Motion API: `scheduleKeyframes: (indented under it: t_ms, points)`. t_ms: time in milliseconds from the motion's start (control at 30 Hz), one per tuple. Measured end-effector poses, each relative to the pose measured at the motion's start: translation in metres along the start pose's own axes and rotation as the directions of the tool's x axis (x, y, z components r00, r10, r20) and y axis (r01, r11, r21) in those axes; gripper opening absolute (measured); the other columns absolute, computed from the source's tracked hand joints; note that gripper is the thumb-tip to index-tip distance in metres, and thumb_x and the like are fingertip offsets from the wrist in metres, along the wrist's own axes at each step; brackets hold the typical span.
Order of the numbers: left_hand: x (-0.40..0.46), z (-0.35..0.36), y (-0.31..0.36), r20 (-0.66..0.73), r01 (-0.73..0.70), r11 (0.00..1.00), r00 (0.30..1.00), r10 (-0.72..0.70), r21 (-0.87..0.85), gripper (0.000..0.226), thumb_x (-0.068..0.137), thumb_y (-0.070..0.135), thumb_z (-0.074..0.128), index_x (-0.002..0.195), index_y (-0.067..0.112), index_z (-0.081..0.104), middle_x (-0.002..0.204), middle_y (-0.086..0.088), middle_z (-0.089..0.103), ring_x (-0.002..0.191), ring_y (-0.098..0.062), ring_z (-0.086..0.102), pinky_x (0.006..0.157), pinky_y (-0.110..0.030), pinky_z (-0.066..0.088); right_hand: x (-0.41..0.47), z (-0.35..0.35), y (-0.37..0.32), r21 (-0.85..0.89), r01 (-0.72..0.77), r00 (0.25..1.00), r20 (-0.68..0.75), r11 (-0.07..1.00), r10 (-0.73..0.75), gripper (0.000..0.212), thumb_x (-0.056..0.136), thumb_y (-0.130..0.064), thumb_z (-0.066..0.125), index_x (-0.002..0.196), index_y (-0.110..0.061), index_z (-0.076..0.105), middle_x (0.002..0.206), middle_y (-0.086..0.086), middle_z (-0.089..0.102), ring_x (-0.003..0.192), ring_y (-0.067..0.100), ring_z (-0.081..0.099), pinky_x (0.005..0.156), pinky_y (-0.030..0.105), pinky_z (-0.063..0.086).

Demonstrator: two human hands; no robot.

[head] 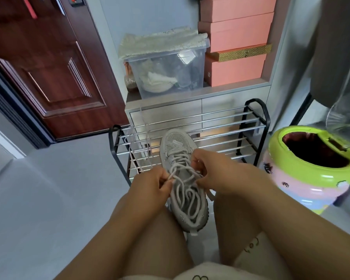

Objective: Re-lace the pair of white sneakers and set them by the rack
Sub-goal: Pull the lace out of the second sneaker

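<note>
A pale grey-white sneaker (175, 145) rests between my knees, toe pointing toward the shoe rack (220, 126). Its white lace (187, 196) is threaded through the lower eyelets and lies in loose loops over the opening. My left hand (152, 185) pinches a strand of the lace at the shoe's left side. My right hand (214, 170) grips the lace at the right side near the upper eyelets. A second loose lace (138, 138) hangs over the rack's left bars. The other sneaker of the pair is not visible.
The black-and-chrome rack stands against a grey cabinet (166, 114). On the cabinet sit a clear plastic bin (170, 71) and stacked pink boxes (238, 39). A green-rimmed bin (313, 166) stands at right. A dark red door (49, 67) is at left.
</note>
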State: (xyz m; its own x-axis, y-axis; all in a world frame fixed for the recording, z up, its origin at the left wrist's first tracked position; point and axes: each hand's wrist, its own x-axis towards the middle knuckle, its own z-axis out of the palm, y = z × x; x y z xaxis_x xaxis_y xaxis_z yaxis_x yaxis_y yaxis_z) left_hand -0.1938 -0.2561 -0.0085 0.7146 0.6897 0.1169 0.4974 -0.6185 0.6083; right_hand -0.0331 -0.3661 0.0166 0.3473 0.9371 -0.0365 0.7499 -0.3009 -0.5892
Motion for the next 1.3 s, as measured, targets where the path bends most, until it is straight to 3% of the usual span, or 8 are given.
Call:
scheduleKeyframes:
  t_ms: [300,467,667,833,967,1133,1233,1300]
  points:
    - [-0.014,-0.001,0.003,-0.027,0.066,0.993,0.997,-0.069,-0.094,0.017,0.085,0.03,0.067,0.071,0.025,0.06,0.071,0.009,0.069,0.068,-0.007,0.066,0.074,-0.038,0.055,-0.01,0.004,-0.004,-0.031,0.01,0.999,-0.035,0.999,-0.011,0.025,0.074,-0.017,0.068,0.09,-0.027,0.052,0.084,-0.009,0.057,0.077,0.01,0.053,0.055,0.021,0.035]
    - [-0.012,-0.003,0.0,-0.013,0.064,0.983,0.998,-0.067,-0.172,0.017,0.083,0.03,0.07,0.09,0.031,0.054,0.076,0.008,0.071,0.07,-0.006,0.068,0.075,-0.037,0.056,-0.007,0.008,-0.004,0.022,0.009,0.998,-0.058,1.0,-0.007,0.028,0.074,-0.019,0.07,0.095,-0.026,0.054,0.086,-0.009,0.058,0.079,0.01,0.055,0.063,0.024,0.043]
    - [-0.011,-0.006,0.002,0.067,-0.088,0.996,0.994,0.088,0.003,0.029,0.088,0.037,0.062,0.11,0.05,0.047,0.095,0.018,0.06,0.078,0.001,0.06,0.076,-0.032,0.055,-0.005,0.008,-0.01,0.033,0.104,0.988,-0.114,0.994,-0.1,0.034,0.075,-0.022,0.073,0.102,-0.028,0.054,0.092,-0.008,0.049,0.081,0.007,0.049,0.064,0.018,0.04]
    - [-0.001,-0.008,0.003,0.1,-0.197,0.933,0.979,0.175,0.301,0.032,0.089,0.04,0.05,0.12,0.047,0.049,0.1,0.01,0.039,0.083,-0.009,0.049,0.071,-0.031,0.051,-0.004,0.01,-0.016,-0.386,0.192,0.978,-0.007,0.902,-0.211,0.034,0.086,-0.029,0.059,0.12,-0.032,0.054,0.11,0.0,0.042,0.107,0.017,0.042,0.083,0.029,0.04]
    - [0.003,-0.009,0.007,0.113,-0.23,0.866,0.973,0.201,0.444,0.028,0.09,0.042,0.045,0.118,0.042,0.046,0.098,0.008,0.037,0.081,-0.011,0.044,0.065,-0.027,0.044,-0.002,0.008,-0.017,-0.503,0.16,0.981,-0.013,0.849,-0.193,0.038,0.089,-0.029,0.052,0.126,-0.033,0.049,0.11,0.003,0.041,0.109,0.021,0.041,0.08,0.033,0.042]
    - [0.01,-0.007,0.001,0.093,-0.229,0.954,0.972,0.215,0.191,0.013,0.087,0.041,0.051,0.099,0.038,0.052,0.097,0.013,0.046,0.081,-0.005,0.048,0.067,-0.029,0.045,0.001,0.01,-0.014,-0.287,0.159,0.979,-0.077,0.945,-0.188,0.023,0.083,-0.032,0.063,0.104,-0.027,0.054,0.099,-0.006,0.046,0.092,0.014,0.048,0.066,0.025,0.034]
    - [0.015,-0.003,0.001,-0.026,-0.046,0.999,0.999,0.045,-0.006,0.013,0.087,0.045,0.055,0.091,0.033,0.055,0.087,0.012,0.058,0.074,-0.001,0.053,0.063,-0.026,0.043,0.008,0.01,-0.013,-0.029,0.04,0.985,-0.168,0.999,-0.044,0.025,0.08,-0.039,0.068,0.095,-0.026,0.054,0.085,-0.01,0.053,0.074,0.008,0.05,0.06,0.024,0.037]
    - [0.02,-0.001,0.003,-0.019,0.07,0.996,0.997,-0.071,-0.052,0.015,0.087,0.045,0.059,0.086,0.03,0.059,0.08,0.011,0.062,0.073,-0.002,0.056,0.062,-0.024,0.042,0.014,0.011,-0.012,-0.068,-0.008,0.987,-0.16,0.998,-0.003,0.023,0.079,-0.043,0.068,0.091,-0.027,0.057,0.085,-0.01,0.055,0.076,0.008,0.051,0.063,0.024,0.04]
